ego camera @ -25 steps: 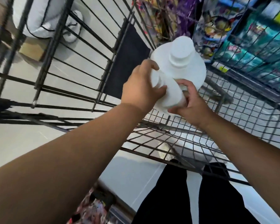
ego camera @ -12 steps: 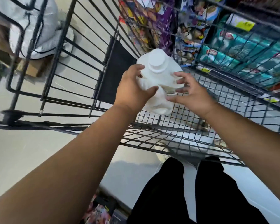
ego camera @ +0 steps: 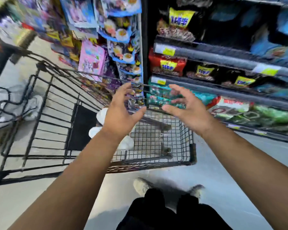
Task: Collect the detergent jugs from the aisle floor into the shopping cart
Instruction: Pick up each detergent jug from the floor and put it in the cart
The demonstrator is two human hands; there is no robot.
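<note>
Store shelving (ego camera: 223, 58) fills the right and upper part of the view, its rows packed with red, black and green packets, yellow price tags (ego camera: 169, 50) along the shelf edges. To its left hangs a rack of coloured packets (ego camera: 123, 35), blurred by motion. The pale, glossy floor (ego camera: 120, 193) runs beneath everything.

The shopping cart (ego camera: 45, 123), black wire, stands on the floor ahead of the person and to the left, seen from above, its mesh bottom (ego camera: 156, 143) open to view and a black panel (ego camera: 81, 127) against its inner left side. Beyond the cart's left wall a white bundle (ego camera: 15, 105) sits on the floor, seen through the bars.

Black trousers (ego camera: 156, 213) show at the bottom edge, with two light shoes (ego camera: 140, 185) on the floor just short of the cart.

Both forearms reach forward over the cart. The left hand (ego camera: 121, 112) and right hand (ego camera: 188, 110) are held apart above the basket, palms turned toward each other, fingers spread wide and loosely curved, holding nothing.

The detergent jug (ego camera: 101, 115) is white and lies inside the cart on the mesh bottom, just beside the black panel and below the left hand and wrist, which hide its middle. White shows on both sides of the forearm; this may be one jug or more, the blur makes it hard to say.
</note>
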